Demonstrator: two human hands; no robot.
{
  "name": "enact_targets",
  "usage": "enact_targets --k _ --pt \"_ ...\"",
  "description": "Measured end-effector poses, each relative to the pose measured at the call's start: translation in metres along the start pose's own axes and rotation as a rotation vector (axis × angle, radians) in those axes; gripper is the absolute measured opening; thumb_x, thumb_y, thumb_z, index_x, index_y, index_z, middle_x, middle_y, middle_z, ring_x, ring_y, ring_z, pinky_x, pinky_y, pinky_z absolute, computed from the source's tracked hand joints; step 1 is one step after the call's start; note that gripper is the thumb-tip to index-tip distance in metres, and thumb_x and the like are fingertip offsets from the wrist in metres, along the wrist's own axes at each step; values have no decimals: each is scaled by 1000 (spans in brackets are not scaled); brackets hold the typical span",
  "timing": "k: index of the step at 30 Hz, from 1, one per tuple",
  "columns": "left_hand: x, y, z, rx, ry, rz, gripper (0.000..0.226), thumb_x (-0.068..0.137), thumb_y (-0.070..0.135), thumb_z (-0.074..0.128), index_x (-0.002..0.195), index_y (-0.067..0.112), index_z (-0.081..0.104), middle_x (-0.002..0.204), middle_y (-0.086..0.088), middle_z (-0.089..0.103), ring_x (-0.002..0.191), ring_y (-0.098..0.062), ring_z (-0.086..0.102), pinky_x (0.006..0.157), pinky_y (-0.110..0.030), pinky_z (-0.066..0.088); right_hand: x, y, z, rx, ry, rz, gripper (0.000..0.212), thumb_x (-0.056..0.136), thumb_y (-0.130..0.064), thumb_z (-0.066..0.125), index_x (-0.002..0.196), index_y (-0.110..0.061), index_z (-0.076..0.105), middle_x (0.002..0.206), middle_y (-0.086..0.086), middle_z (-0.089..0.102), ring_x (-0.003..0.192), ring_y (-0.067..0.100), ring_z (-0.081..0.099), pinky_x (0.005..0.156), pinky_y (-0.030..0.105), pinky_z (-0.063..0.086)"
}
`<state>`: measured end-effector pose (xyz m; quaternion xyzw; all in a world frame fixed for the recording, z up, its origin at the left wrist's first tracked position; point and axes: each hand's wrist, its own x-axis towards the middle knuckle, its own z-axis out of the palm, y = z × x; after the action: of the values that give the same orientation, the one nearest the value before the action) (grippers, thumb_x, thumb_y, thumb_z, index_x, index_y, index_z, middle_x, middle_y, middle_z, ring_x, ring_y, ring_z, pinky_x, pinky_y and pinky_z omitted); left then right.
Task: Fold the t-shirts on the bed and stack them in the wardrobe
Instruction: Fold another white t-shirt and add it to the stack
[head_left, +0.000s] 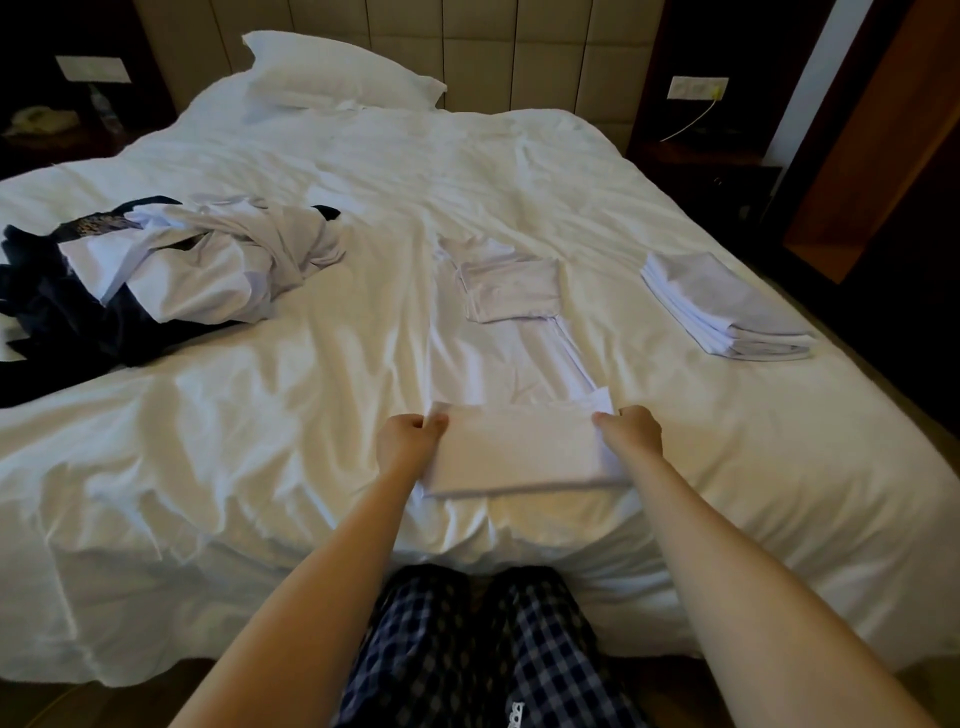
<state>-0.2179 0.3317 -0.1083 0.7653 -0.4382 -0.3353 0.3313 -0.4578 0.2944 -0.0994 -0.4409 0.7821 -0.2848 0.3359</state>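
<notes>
One pillow (332, 73) is seen far, one heap (197, 270) (white, dark) left, one folded stack (727, 306) right; the t-shirt (519, 452) is pinched by left hand (408, 441) and right hand (631, 428).

No text, brand or number can be read anywhere. A small white mark (516, 709) on the blue-and-white checked cotton trousers (550, 639) is too small to make out. The speckled band (98, 226) on the crumpled dark navy garment (57, 306) is blurred.

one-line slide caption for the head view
Left hand and right hand pinch a half-folded white t-shirt on the bed, folded stack at right.
</notes>
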Motion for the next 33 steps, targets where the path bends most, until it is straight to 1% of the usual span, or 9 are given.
enact_targets --k 3,6,9,11,19,25,28,30,33 --pt "4 -2 1 31 17 12 37 92 32 56 61 12 53 59 0 51 67 -24 51 56 -30 36 1 0 4 -37 25 -7 40 92 -21 51 123 5 52 128 20 54 115 37 53 88 33 43" --pt "7 -2 2 41 40 34 24 87 33 62 96 11 62 83 1 57 89 -26 58 71 -27 39 1 -5 10 -83 92 41 42 87 -22 55 123 -2 51 130 19 49 116 38 50 96 38 44" --pt "15 4 -1 20 59 59 43 85 36 65 119 13 52 106 -3 57 103 -25 57 77 -27 39 4 -17 10 -131 163 21 46 84 -20 59 125 -5 43 132 19 40 120 38 42 99 40 38" --pt "25 13 -5 14 64 84 44 87 36 62 122 13 50 115 -6 58 104 -24 57 79 -27 38 11 -25 9 -146 157 -28 48 84 -18 59 126 -4 41 132 20 39 121 38 39 99 41 35" --pt "76 59 -13 -16 19 94 42 92 28 55 128 9 46 122 -10 57 111 -24 54 80 -24 36 47 -74 15 -190 21 -115 49 87 -22 57 130 -6 40 133 16 40 122 34 39 100 40 37" --pt "130 70 -1 21 -72 23 57 91 32 57 137 6 34 135 -14 48 119 -29 50 89 -30 39 89 -104 36 -172 -24 -154 50 86 -26 59 127 -5 40 129 16 44 118 34 45 98 42 40" --pt "155 68 8 4 -56 -24 70 87 34 64 141 4 29 139 -15 44 125 -30 45 98 -32 36 113 -112 51 -212 -66 -91 55 85 -30 59 128 -5 36 131 17 43 121 36 44 100 45 39" --pt "172 67 12 -26 -51 -56 79 82 38 68 142 5 29 136 -15 48 121 -29 50 96 -31 38 130 -118 59 -227 -67 -32 58 84 -35 60 128 -6 35 132 17 41 123 36 42 102 45 38" --pt "205 75 16 -105 -82 -93 78 77 47 70 134 2 42 117 -18 61 91 -29 64 78 -32 48 163 -127 68 -78 -74 22 72 78 -43 68 129 -3 37 134 17 44 121 34 47 97 39 44"
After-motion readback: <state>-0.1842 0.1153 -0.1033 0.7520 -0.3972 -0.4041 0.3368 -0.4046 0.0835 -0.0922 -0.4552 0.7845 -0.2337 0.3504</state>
